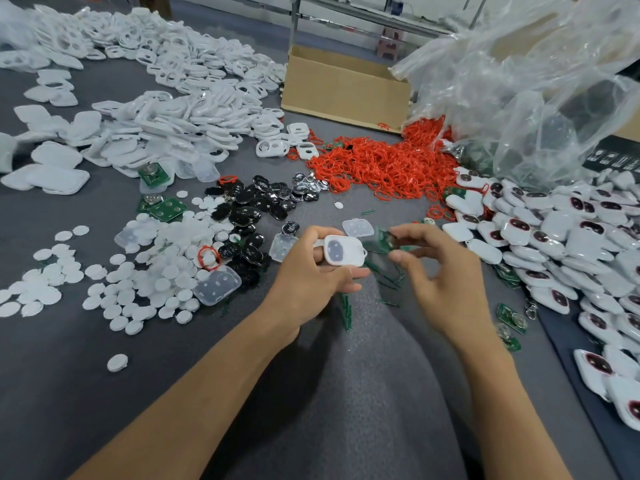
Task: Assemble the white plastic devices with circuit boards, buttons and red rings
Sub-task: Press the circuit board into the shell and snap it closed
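My left hand grips a white plastic shell with two grey openings, held just above the grey table. To its right, my right hand pinches a blurred green circuit board between thumb and fingers, a little apart from the shell. A heap of red rings lies beyond the hands. Black buttons are strewn at centre left. Loose green circuit boards lie to the left.
White shells are heaped at the back left, white discs and clear membranes at the left. Assembled devices pile up on the right. A cardboard box and a clear plastic bag stand behind.
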{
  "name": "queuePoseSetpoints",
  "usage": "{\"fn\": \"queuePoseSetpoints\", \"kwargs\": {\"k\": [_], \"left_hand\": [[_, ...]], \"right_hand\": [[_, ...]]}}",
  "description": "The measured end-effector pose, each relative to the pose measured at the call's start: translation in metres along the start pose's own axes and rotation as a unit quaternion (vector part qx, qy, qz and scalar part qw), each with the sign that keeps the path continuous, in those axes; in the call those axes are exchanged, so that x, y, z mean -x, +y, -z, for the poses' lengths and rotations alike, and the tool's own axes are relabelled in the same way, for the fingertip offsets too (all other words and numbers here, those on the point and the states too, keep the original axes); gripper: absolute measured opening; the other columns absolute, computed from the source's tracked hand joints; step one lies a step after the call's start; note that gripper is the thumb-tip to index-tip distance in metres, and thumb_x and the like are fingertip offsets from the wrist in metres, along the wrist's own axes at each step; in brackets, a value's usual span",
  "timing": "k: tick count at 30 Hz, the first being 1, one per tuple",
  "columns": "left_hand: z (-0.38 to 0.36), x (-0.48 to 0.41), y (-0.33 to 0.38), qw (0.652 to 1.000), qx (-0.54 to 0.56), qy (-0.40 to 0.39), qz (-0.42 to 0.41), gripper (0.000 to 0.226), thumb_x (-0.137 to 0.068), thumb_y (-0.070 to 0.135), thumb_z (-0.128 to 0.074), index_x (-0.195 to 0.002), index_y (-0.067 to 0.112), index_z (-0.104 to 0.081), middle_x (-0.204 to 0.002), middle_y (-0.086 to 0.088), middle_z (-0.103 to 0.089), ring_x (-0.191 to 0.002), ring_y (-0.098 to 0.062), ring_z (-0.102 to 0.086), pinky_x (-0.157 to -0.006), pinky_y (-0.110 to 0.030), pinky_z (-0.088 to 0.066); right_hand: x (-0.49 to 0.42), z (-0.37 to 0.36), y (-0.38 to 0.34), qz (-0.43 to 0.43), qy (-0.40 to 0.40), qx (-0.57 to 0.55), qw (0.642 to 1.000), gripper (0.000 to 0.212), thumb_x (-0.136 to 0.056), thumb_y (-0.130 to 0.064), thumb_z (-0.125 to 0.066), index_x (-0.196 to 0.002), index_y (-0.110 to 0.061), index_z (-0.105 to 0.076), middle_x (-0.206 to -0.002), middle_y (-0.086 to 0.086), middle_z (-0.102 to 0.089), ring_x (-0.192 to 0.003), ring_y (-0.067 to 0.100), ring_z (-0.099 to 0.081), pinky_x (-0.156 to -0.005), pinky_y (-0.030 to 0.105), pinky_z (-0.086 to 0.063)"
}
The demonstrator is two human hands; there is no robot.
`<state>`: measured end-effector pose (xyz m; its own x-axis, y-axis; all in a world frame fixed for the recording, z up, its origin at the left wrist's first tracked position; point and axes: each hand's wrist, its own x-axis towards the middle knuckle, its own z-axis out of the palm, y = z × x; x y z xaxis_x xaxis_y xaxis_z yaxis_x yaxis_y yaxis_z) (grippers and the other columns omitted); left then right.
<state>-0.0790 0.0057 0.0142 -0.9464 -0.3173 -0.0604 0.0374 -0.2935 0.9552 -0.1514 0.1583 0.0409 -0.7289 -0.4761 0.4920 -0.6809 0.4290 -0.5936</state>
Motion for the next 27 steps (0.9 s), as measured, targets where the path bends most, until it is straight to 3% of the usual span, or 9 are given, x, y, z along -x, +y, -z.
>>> {"fn": "queuePoseSetpoints", "kwargs": {"k": [6,12,15,27], "left_hand": [[0.002,-0.001,-0.003,0.999,-0.02,-0.03,-0.006,0.036,-0.086,-0.012,-0.063,-0.117,0.002,-0.052,-0.098,-0.014,-0.069,-0.075,-0.012,-0.069,-0.067,-0.026,-0.059],[0.0,-0.001,-0.002,0.998,-0.035,-0.043,-0.003,0.04,-0.082,-0.022,-0.058,-0.114,0.0,-0.053,-0.09,-0.011,-0.067,-0.068,-0.012,-0.066,-0.068,-0.028,-0.06],[0.0,0.0,0.0,0.999,-0.037,-0.038,0.0,0.043,-0.08,-0.023,-0.059,-0.115,0.001,-0.054,-0.099,-0.019,-0.067,-0.079,-0.02,-0.064,-0.074,-0.033,-0.061],[-0.002,0.003,0.003,0.998,-0.053,-0.032,0.008,0.046,-0.077,-0.023,-0.061,-0.116,0.002,-0.055,-0.098,-0.015,-0.068,-0.084,-0.021,-0.063,-0.087,-0.042,-0.057]], "right_hand": [[0.006,-0.023,-0.019,0.067,-0.01,0.078,0.995,0.025,-0.079,-0.005,-0.071,-0.103,-0.009,-0.067,-0.099,0.001,-0.068,-0.095,0.024,-0.062,-0.082,0.036,-0.049],[0.005,-0.026,-0.017,0.062,-0.028,0.093,0.993,0.027,-0.075,-0.006,-0.074,-0.102,-0.011,-0.068,-0.101,0.001,-0.07,-0.093,0.026,-0.061,-0.077,0.043,-0.051],[0.004,-0.026,-0.014,0.045,-0.037,0.079,0.995,0.028,-0.074,-0.004,-0.074,-0.1,-0.012,-0.069,-0.104,0.0,-0.069,-0.096,0.025,-0.063,-0.08,0.044,-0.05],[0.002,-0.025,-0.013,0.029,-0.018,0.053,0.998,0.024,-0.073,-0.003,-0.076,-0.094,-0.014,-0.069,-0.093,-0.004,-0.068,-0.079,0.011,-0.059,-0.074,0.029,-0.048]]}}
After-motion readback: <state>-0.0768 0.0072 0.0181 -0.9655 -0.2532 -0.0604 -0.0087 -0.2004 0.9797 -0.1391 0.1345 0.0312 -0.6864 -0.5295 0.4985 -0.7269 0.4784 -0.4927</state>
